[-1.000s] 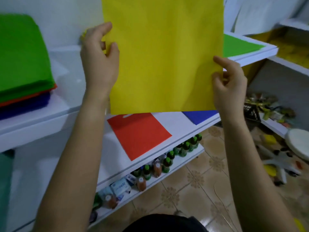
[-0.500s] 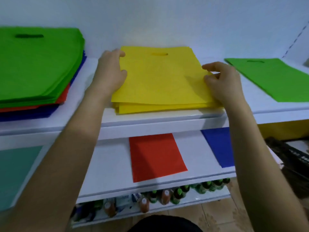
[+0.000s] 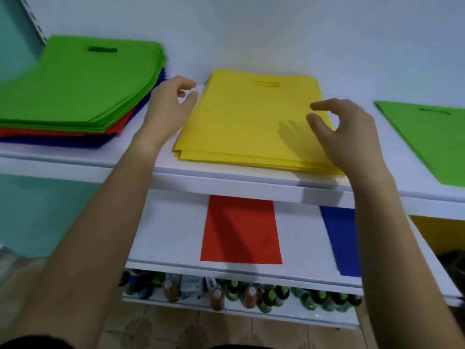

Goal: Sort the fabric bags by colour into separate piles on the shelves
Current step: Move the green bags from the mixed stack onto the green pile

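Yellow pile point(image 3: 251, 122) sits square on the shelf point(image 3: 226, 183). Left hand point(image 3: 171, 107) and right hand point(image 3: 347, 132) bracket its sides, fingers loosely curled, holding nothing, probably tidying the edges.

From my end I see a white wall point(image 3: 276, 26) behind white shelves point(image 3: 226, 183), a teal wall point(image 3: 37, 210) at the left, small bottles point(image 3: 251, 297) crowding the lowest shelf point(image 3: 276, 315), and patterned beige floor tiles point(image 3: 239, 335) below.
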The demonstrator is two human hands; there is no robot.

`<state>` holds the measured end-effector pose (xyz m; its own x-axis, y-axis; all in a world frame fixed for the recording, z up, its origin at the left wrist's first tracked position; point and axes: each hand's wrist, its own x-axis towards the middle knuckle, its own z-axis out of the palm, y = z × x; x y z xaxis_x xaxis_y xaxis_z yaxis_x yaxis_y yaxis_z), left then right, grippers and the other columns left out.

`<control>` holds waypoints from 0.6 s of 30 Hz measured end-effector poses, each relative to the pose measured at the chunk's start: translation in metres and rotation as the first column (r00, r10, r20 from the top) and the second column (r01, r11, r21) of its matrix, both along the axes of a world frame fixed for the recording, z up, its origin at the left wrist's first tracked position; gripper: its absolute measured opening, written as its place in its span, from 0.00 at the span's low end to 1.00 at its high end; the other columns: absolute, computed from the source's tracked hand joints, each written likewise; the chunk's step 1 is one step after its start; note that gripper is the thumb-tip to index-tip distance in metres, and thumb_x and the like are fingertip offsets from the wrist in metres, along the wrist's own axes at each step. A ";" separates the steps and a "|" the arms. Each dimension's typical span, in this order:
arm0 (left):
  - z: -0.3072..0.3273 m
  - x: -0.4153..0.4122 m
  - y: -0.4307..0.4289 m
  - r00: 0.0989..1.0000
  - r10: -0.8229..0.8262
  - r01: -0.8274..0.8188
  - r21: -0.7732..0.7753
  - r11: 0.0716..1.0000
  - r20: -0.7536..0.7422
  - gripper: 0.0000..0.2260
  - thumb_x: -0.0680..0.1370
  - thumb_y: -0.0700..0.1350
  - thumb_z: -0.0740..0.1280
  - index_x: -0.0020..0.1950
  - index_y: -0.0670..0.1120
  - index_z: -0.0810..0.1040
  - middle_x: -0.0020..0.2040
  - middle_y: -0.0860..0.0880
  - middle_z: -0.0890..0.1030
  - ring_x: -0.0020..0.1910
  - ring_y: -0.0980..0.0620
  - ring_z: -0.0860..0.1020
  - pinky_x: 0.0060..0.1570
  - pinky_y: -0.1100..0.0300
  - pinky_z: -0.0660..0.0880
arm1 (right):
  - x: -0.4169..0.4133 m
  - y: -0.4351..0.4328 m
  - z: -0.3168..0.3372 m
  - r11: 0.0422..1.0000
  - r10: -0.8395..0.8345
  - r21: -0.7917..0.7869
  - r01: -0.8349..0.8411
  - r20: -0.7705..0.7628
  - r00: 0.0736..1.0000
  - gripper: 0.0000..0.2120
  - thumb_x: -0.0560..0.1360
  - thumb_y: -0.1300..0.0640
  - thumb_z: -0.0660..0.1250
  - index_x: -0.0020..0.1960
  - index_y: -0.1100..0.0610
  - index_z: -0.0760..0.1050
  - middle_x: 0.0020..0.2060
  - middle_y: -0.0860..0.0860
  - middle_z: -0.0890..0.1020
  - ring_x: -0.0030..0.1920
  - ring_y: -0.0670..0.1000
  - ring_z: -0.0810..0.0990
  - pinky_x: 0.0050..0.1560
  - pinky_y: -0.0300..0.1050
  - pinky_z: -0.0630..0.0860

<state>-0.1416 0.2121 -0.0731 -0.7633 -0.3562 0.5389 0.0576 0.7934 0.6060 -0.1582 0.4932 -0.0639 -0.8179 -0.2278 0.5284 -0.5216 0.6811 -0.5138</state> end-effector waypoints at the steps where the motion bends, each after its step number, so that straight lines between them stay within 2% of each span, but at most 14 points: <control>1: 0.003 0.007 0.002 0.999 0.005 -0.004 0.023 1.000 -0.035 0.12 0.78 0.43 0.63 0.60 0.41 0.76 0.56 0.49 0.78 0.49 0.54 0.75 0.49 0.69 0.67 | 0.004 -0.003 0.002 0.999 0.040 -0.011 -0.040 -0.019 0.999 0.14 0.77 0.53 0.63 0.60 0.56 0.76 0.59 0.52 0.77 0.62 0.53 0.72 0.54 0.33 0.60; 5: 0.005 0.059 0.016 0.982 0.026 0.001 0.144 0.990 -0.186 0.13 0.78 0.44 0.61 0.60 0.41 0.75 0.53 0.53 0.76 0.46 0.65 0.74 0.50 0.72 0.70 | 0.033 -0.026 -0.005 0.965 0.247 -0.064 -0.254 -0.104 0.963 0.15 0.76 0.53 0.64 0.60 0.57 0.76 0.56 0.51 0.79 0.59 0.52 0.75 0.55 0.33 0.63; 8: -0.012 0.113 0.023 0.961 0.078 -0.037 0.155 0.987 -0.265 0.13 0.78 0.43 0.60 0.60 0.42 0.75 0.54 0.52 0.77 0.50 0.64 0.75 0.52 0.72 0.70 | 0.069 -0.053 -0.024 0.911 0.392 -0.063 -0.407 -0.167 0.905 0.15 0.76 0.55 0.64 0.59 0.59 0.76 0.55 0.53 0.79 0.57 0.53 0.76 0.57 0.35 0.66; 11: -0.033 0.165 0.017 0.940 0.208 -0.164 0.176 0.971 -0.271 0.13 0.79 0.43 0.59 0.61 0.43 0.75 0.55 0.54 0.76 0.49 0.68 0.73 0.52 0.73 0.69 | 0.108 -0.082 -0.051 0.845 0.507 -0.092 -0.527 -0.177 0.843 0.15 0.76 0.55 0.63 0.59 0.60 0.76 0.57 0.55 0.78 0.60 0.51 0.74 0.60 0.36 0.66; 15: -0.061 0.231 -0.007 0.940 0.259 -0.224 0.173 0.959 -0.222 0.14 0.79 0.43 0.58 0.62 0.41 0.74 0.54 0.54 0.74 0.49 0.67 0.72 0.51 0.73 0.69 | 0.158 -0.115 -0.084 0.797 0.581 -0.135 -0.588 -0.094 0.809 0.17 0.76 0.53 0.62 0.61 0.60 0.75 0.59 0.54 0.77 0.61 0.49 0.72 0.62 0.38 0.66; 18: -0.085 0.288 -0.025 0.935 0.323 -0.296 0.182 0.938 -0.145 0.14 0.79 0.42 0.59 0.64 0.41 0.73 0.53 0.54 0.73 0.50 0.64 0.72 0.54 0.67 0.70 | 0.205 -0.135 -0.106 0.779 0.612 -0.168 -0.604 -0.005 0.791 0.17 0.76 0.52 0.63 0.61 0.60 0.75 0.58 0.54 0.78 0.59 0.47 0.72 0.60 0.37 0.67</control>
<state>0.1462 0.1870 -0.1576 -0.5035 -0.6496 0.5696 -0.0633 0.6853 0.7255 0.0470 0.3587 -0.1699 -0.5613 -0.6064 0.5633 -0.7732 0.1415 -0.6181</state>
